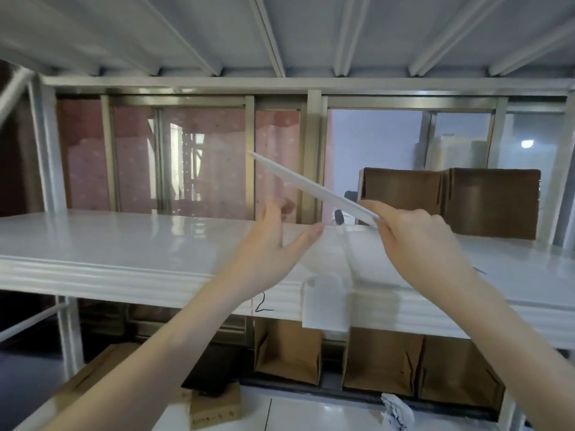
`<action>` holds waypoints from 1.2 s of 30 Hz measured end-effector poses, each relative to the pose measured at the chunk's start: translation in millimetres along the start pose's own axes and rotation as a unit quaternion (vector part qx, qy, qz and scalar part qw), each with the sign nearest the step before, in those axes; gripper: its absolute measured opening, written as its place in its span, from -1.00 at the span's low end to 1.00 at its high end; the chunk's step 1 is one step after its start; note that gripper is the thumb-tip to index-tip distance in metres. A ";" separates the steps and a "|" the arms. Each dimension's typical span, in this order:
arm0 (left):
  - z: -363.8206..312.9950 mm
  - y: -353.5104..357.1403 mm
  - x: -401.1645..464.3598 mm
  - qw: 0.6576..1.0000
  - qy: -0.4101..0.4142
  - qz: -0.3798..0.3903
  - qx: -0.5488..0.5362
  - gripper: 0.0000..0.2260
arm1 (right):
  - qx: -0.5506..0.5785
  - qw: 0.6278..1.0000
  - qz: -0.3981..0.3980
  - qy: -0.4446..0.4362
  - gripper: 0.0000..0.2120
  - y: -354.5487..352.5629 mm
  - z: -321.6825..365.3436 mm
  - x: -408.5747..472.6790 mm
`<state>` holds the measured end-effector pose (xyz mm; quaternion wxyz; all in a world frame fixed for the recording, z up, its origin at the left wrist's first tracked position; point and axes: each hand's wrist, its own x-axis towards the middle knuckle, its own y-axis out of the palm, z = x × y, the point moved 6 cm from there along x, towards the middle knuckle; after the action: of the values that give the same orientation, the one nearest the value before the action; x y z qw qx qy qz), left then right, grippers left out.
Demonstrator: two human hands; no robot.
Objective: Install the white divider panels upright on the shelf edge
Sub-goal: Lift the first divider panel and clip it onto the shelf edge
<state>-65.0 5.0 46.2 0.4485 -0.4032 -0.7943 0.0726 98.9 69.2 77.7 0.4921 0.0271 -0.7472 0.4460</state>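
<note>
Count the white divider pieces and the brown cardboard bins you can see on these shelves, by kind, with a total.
White divider panel, held in the right hand: 1
White clip piece on the shelf edge: 1
Cardboard bins, upper shelf: 2
Cardboard bins, lower shelf: 3
Total: 7

We find almost no legible text. On the front edge of the white shelf (155, 275), at about 6 o'clock from the frame's centre, we see a black hand-drawn squiggle (264, 303) that we cannot read as any letter or number. On the small cardboard box (214, 405) at 7 o'clock, low in the frame, we see a line of handwritten characters (213, 417), possibly digits joined by dashes, too blurred to read. We make out no brands, printed labels or signs elsewhere.
</note>
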 end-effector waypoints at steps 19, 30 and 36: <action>56.6 -179.8 -14.7 0.989 0.032 -0.006 -0.145 -0.41 | 0.518 0.852 0.075 0.024 -0.50 34.6 253.6 76.7; 121.7 -256.1 -19.3 0.997 0.047 -0.060 0.024 -0.38 | 0.367 0.915 0.164 0.029 -0.26 79.6 338.3 81.8; 129.6 -264.3 -11.0 0.992 0.059 -0.081 0.071 -0.41 | 0.355 0.922 0.154 0.012 -0.32 95.3 357.5 86.8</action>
<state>-314.0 -146.4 89.0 0.5266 -0.3086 -0.7892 0.0682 -245.7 -86.7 40.5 0.3841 0.0788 -0.5291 0.7525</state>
